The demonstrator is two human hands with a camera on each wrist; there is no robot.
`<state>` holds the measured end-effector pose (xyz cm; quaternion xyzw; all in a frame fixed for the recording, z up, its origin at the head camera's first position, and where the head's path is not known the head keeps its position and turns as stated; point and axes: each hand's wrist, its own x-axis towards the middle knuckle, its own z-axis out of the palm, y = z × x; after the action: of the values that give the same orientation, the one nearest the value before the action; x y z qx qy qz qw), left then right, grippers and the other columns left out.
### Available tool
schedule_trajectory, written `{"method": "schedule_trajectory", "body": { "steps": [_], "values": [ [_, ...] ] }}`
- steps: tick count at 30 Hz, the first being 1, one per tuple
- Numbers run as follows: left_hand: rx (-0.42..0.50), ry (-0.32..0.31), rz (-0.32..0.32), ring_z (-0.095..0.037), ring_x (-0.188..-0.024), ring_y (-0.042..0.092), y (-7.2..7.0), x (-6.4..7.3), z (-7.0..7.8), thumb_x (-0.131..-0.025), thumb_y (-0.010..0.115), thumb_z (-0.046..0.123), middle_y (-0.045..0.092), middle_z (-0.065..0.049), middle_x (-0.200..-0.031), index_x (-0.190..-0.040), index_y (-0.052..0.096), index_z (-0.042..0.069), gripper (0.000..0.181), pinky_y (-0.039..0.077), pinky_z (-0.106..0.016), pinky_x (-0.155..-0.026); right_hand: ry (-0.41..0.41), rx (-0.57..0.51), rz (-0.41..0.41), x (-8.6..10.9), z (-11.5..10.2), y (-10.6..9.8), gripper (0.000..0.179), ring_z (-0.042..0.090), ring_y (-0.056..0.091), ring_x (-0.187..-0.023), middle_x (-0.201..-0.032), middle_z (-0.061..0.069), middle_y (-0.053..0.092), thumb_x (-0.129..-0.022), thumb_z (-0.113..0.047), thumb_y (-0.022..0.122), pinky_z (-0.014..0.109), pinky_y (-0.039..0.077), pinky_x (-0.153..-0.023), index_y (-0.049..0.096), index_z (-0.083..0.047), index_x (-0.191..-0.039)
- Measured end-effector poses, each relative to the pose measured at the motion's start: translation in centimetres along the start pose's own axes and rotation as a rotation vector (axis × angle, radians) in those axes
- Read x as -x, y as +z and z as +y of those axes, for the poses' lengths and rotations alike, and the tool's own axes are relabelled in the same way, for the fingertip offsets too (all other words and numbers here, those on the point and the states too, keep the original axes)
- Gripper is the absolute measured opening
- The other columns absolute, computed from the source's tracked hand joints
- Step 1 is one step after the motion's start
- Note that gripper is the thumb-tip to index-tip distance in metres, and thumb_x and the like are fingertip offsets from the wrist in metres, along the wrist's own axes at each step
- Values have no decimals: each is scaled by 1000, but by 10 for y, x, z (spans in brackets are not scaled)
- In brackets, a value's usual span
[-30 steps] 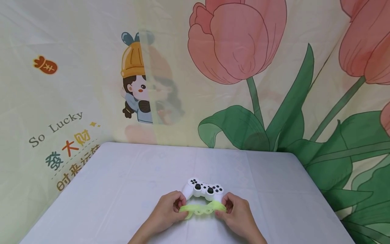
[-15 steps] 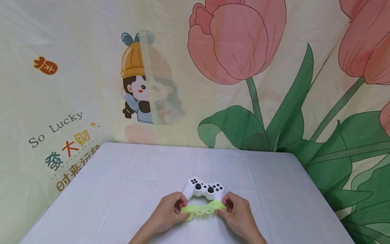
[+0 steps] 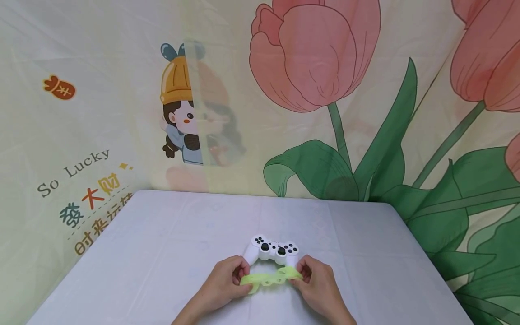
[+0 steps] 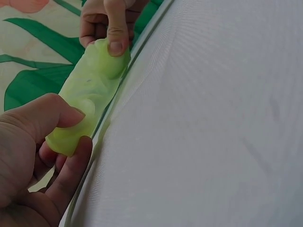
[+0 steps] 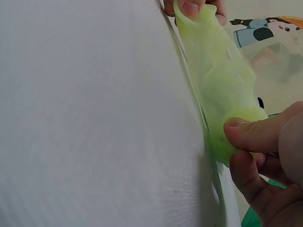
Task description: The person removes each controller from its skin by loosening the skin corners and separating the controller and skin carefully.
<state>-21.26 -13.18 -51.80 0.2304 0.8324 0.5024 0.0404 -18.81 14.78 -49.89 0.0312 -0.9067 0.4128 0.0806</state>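
Observation:
A soft, translucent yellow-green silicone controller cover [image 3: 268,279] with scalloped cut-outs is stretched between both hands. The left hand [image 3: 225,278] pinches one end between thumb and fingers. At the other end, the right hand [image 3: 318,283] pinches it the same way. Just beyond the cover lies a white game controller [image 3: 274,249] with black sticks and buttons, its grips pointing toward the hands. In the left wrist view the cover [image 4: 90,92] looks wrinkled and bulges near each thumb. The right wrist view has the cover [image 5: 222,75] running away toward the left hand's fingertips.
A white cloth covers the table [image 3: 195,225], which narrows toward its far edge. Behind it hangs a printed curtain [image 3: 227,27] with tulips and a cartoon figure.
The left hand and its end of the cover have shifted very slightly right. Both hands keep their pinch, and the controller stays in place.

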Motion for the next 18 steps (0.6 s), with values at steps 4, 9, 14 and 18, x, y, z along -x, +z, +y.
{"method": "schedule_trajectory", "body": {
  "steps": [4,9,14,18],
  "values": [
    [-11,4,1,-4,-75,57,0,0,0,-80,89,10,59,6,-87,-93,63,22,32,53,-20,-65,-22,1,2,1,1,-1,35,9,52,-68,-74,-8,57,-75,-4,94,21,46,-61,63,-19,-83],
    [3,8,-5,-4,-75,58,0,1,1,-80,89,9,59,4,-89,-95,63,21,32,54,-20,-67,-58,-29,-12,1,3,-4,33,8,54,-67,-74,-9,58,-75,3,89,21,48,-60,65,-19,-84],
    [60,13,-13,-6,-77,63,1,1,1,-80,89,7,62,2,-95,-99,65,20,33,58,-23,-70,-73,-66,-69,2,3,-7,35,7,55,-67,-75,-8,59,-70,10,79,21,50,-59,68,-18,-88],
    [82,33,-7,-8,-88,66,1,1,2,-81,89,8,64,1,-102,-103,66,20,34,60,-25,-78,-76,-117,-115,4,-1,-11,38,8,55,-65,-78,-5,61,-70,10,77,21,49,-58,71,-17,-95]
  ]
}}
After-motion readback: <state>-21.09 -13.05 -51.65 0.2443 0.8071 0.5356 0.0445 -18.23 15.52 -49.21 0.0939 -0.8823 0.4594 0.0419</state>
